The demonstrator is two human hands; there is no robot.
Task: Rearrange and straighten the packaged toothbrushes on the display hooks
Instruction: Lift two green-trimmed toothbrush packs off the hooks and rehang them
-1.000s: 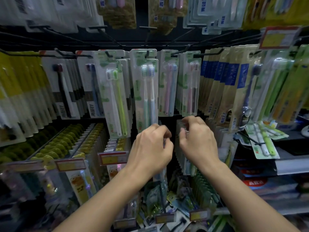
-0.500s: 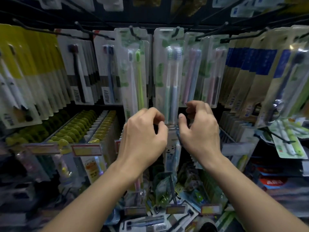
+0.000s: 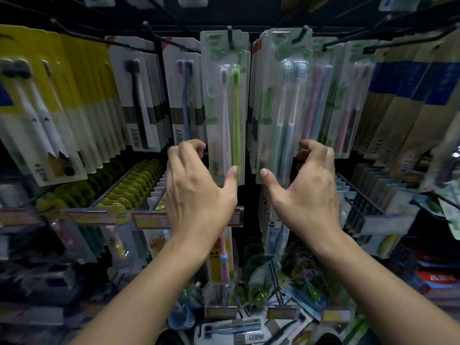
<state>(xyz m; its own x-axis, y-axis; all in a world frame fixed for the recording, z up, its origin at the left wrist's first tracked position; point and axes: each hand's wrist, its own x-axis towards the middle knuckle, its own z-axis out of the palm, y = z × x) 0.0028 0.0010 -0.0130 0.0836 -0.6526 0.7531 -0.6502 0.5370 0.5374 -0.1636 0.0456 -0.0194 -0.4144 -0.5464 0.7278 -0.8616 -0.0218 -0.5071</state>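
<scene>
Touching two hanging packs — both hands [image 3: 199, 192] [image 3: 308, 192] half-curled, thumbs out.

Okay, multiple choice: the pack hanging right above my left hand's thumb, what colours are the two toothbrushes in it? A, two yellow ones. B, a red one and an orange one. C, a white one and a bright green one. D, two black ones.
C: the clear toothbrush pack on the hook just above the left hand shows one white brush beside one bright green brush.
</scene>
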